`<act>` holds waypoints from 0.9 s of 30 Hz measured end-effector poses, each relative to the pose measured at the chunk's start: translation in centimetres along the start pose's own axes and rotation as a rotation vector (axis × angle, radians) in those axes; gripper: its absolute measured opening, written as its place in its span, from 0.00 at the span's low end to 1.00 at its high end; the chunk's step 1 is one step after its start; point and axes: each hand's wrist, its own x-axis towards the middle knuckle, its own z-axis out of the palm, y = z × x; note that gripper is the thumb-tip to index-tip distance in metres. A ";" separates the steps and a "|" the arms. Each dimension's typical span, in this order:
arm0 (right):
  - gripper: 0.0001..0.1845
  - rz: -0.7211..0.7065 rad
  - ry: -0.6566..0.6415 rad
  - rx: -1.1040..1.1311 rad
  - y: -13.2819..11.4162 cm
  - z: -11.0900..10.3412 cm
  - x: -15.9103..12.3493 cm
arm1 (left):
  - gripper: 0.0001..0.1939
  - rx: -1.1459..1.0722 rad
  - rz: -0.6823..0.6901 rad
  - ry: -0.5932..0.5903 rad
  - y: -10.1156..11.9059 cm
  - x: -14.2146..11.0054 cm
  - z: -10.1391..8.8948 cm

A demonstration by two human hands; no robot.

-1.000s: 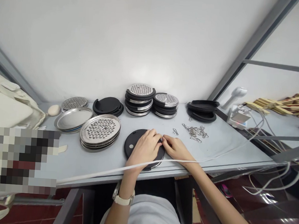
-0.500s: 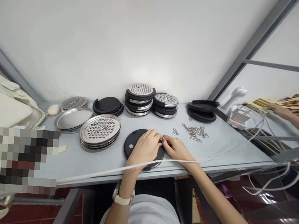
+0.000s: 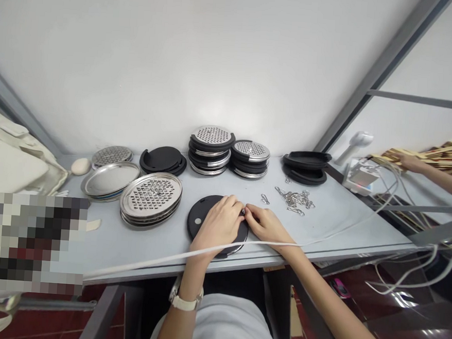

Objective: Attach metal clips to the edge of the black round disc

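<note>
A round black disc [image 3: 201, 215] lies flat on the grey table [image 3: 136, 240] in front of me. My left hand [image 3: 219, 221] rests on top of it, fingers curled toward its right edge. My right hand [image 3: 265, 224] meets it there, fingertips pinched on a tiny part at the disc's rim [image 3: 243, 211] that I cannot make out. A loose metal clip [image 3: 264, 198] lies just beyond my hands, and a small heap of metal clips [image 3: 295, 199] sits further right.
Perforated steel discs [image 3: 151, 197] and a plain steel tray [image 3: 111, 179] lie at the left. Stacks of black-and-steel discs [image 3: 211, 149] and black lids [image 3: 305, 166] line the back. A white cable [image 3: 157, 260] runs along the front edge. Another person's hand [image 3: 408, 162] reaches wooden pieces at far right.
My hands have stayed in place on the disc. Another person's arm came into view at the far right and has moved slightly along the wooden pieces.
</note>
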 end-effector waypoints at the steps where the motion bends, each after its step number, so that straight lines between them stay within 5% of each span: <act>1: 0.15 -0.001 0.000 -0.001 0.0 0.0 0.0 | 0.06 0.001 -0.003 -0.001 0.0 0.0 0.0; 27: 0.17 -0.005 0.016 -0.019 0.0 0.1 0.0 | 0.08 -0.013 -0.039 0.014 0.0 0.0 0.2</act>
